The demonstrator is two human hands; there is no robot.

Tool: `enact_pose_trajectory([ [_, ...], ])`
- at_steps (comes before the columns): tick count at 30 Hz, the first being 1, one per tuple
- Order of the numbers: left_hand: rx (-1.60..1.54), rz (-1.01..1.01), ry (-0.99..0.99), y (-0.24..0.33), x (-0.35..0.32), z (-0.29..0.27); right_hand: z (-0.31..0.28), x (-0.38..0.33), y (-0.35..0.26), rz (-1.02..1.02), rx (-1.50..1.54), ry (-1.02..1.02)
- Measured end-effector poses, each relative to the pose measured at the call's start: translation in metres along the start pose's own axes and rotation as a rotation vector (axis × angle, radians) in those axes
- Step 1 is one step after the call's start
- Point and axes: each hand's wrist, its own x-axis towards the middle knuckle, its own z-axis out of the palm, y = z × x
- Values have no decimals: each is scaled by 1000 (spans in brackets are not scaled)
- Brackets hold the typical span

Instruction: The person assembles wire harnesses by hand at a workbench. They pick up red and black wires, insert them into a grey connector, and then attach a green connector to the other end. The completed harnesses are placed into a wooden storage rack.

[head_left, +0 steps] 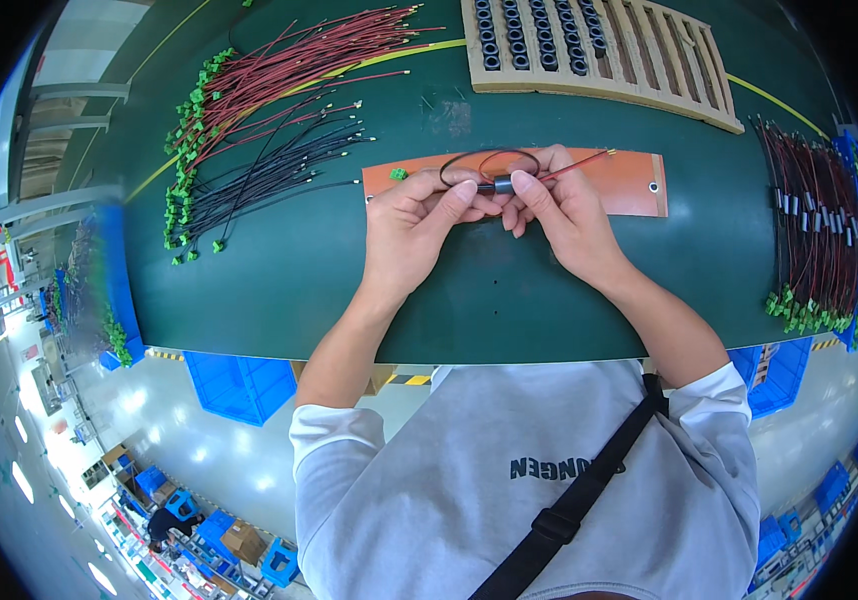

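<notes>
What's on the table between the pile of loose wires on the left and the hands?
In the head view, mostly bare green table lies between the loose wires and the left hand; only the orange mat's left end reaches in there.

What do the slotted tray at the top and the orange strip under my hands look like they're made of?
The slotted tray looks like unfinished wood or fibreboard: pale tan, matte, with cut slots. The orange strip looks like a thin rigid sheet, perhaps laminate or plastic: flat, smooth, with a hole near its end. Neither is certain.

Two hands (419, 225), one ferrite ring (502, 184), one orange mat (629, 185), one wooden tray (649, 60), three wire heaps (269, 100).
</notes>
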Motion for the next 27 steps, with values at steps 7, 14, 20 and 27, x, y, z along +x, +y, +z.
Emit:
enact_pose_trajectory([
  [7,79,-30,47,-7,2,-5,0,1,5,-38,22,-21],
  [14,43,-153,1,-8,6,-1,1,-4,-2,-29,-53,-3],
  [20,-92,-58,41,-20,1,2,-11,-15,-35,49,-372,73],
  [27,-74,-49,16,-21,1,6,-17,-15,-39,-5,-543,83],
])
